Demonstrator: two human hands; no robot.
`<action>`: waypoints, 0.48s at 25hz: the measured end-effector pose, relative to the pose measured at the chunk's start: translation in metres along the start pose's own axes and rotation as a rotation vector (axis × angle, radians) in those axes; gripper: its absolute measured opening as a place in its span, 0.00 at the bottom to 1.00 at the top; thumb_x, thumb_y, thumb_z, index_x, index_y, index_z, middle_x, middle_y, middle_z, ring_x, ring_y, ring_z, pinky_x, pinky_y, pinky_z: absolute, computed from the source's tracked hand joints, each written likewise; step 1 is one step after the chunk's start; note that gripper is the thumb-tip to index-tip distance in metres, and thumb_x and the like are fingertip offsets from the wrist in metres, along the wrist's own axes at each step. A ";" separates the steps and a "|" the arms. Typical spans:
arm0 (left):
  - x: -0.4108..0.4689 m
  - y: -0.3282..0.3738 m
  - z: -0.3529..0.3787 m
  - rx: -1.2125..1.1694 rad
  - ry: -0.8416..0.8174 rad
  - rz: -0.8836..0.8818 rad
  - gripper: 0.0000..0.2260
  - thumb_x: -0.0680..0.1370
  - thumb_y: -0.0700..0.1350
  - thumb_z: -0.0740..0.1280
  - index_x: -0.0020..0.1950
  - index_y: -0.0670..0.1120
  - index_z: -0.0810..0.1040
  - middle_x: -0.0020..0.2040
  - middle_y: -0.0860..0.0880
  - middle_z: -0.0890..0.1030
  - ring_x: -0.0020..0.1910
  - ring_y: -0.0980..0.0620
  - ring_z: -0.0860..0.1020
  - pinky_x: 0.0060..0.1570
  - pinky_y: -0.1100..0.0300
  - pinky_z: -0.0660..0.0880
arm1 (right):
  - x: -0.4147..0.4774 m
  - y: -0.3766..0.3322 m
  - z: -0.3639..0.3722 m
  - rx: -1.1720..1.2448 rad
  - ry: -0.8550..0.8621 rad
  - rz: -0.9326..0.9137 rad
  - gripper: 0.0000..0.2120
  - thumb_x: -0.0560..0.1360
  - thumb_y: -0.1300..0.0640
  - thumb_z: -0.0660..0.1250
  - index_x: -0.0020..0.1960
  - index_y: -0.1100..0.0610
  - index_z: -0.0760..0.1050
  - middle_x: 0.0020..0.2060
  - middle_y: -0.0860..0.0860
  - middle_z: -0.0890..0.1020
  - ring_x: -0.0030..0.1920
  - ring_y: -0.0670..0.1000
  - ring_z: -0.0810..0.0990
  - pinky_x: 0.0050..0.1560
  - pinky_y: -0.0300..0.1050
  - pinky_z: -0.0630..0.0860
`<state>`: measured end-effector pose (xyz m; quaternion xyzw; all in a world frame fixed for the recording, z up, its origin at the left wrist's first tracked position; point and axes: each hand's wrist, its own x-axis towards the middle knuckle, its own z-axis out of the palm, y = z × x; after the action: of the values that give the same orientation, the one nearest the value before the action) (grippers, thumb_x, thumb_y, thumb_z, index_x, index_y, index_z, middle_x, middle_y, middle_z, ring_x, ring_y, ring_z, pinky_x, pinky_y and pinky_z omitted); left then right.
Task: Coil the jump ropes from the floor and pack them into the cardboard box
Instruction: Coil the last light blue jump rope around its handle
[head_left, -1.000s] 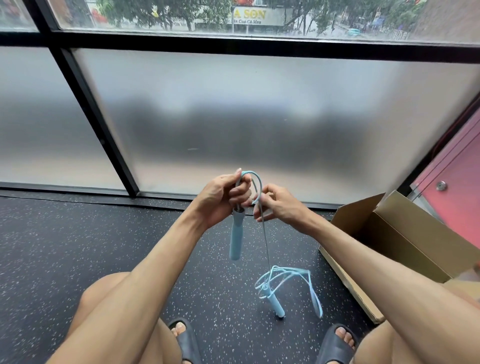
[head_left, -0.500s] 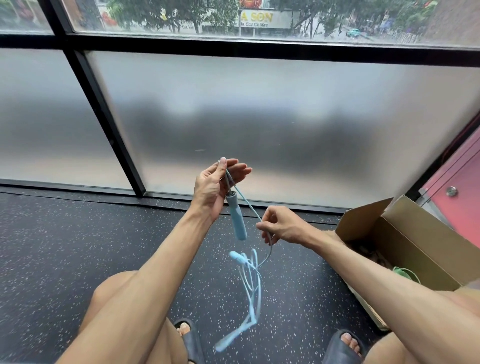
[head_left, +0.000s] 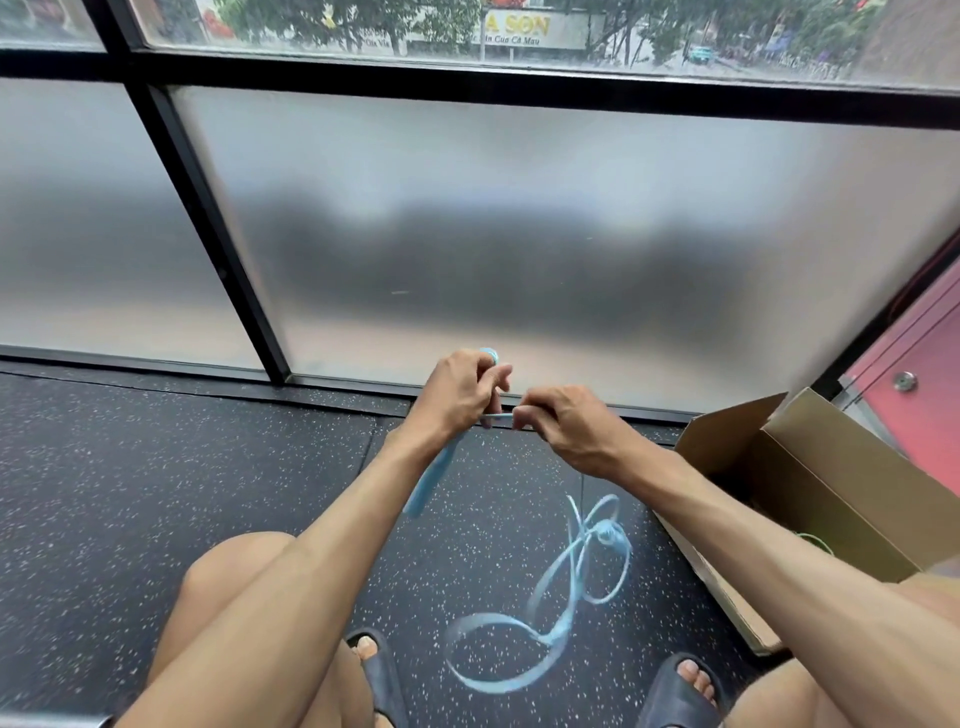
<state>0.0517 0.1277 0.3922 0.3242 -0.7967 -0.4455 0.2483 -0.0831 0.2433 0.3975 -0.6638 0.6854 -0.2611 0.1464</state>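
My left hand (head_left: 460, 389) grips the top of a light blue jump rope, and one blue handle (head_left: 431, 480) hangs down below that wrist. My right hand (head_left: 569, 423) pinches the thin blue cord just to the right of the left fingers. The rest of the rope (head_left: 561, 597) dangles in blurred loops between my knees, with the second handle (head_left: 608, 535) swinging among them. The open cardboard box (head_left: 852, 499) stands on the floor at my right, and a bit of green cord (head_left: 813, 540) shows inside it.
A dark speckled rubber floor (head_left: 156, 493) lies under me. Frosted glass panels in a black frame (head_left: 218, 270) close off the front. A red door or wall (head_left: 930, 395) stands behind the box. My sandalled feet (head_left: 680, 686) are at the bottom edge.
My hands have come together at chest height, the right rising to pinch the cord next to the left. The hanging rope swung to the right and its loops spread lower.
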 end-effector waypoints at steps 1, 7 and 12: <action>0.000 0.001 0.001 0.020 -0.070 -0.047 0.14 0.83 0.45 0.62 0.42 0.38 0.79 0.27 0.44 0.80 0.24 0.47 0.78 0.28 0.58 0.76 | 0.001 0.003 -0.004 -0.008 0.036 -0.007 0.10 0.81 0.56 0.64 0.45 0.57 0.81 0.32 0.47 0.79 0.30 0.46 0.74 0.33 0.42 0.69; -0.006 0.013 0.010 -0.162 -0.431 -0.198 0.23 0.86 0.51 0.53 0.38 0.42 0.77 0.26 0.51 0.64 0.22 0.56 0.61 0.24 0.63 0.60 | 0.004 0.014 -0.019 0.149 0.179 0.025 0.07 0.78 0.58 0.69 0.43 0.58 0.74 0.28 0.45 0.76 0.26 0.41 0.71 0.30 0.34 0.66; -0.010 0.019 0.005 -0.492 -0.564 -0.191 0.25 0.85 0.52 0.54 0.29 0.49 0.68 0.27 0.50 0.57 0.26 0.53 0.54 0.31 0.55 0.50 | 0.007 0.015 -0.013 0.256 0.184 0.073 0.13 0.81 0.54 0.64 0.41 0.62 0.74 0.30 0.56 0.79 0.29 0.49 0.74 0.33 0.46 0.72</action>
<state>0.0496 0.1450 0.4052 0.1922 -0.6695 -0.7160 0.0471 -0.1035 0.2385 0.4007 -0.5874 0.6809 -0.4007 0.1758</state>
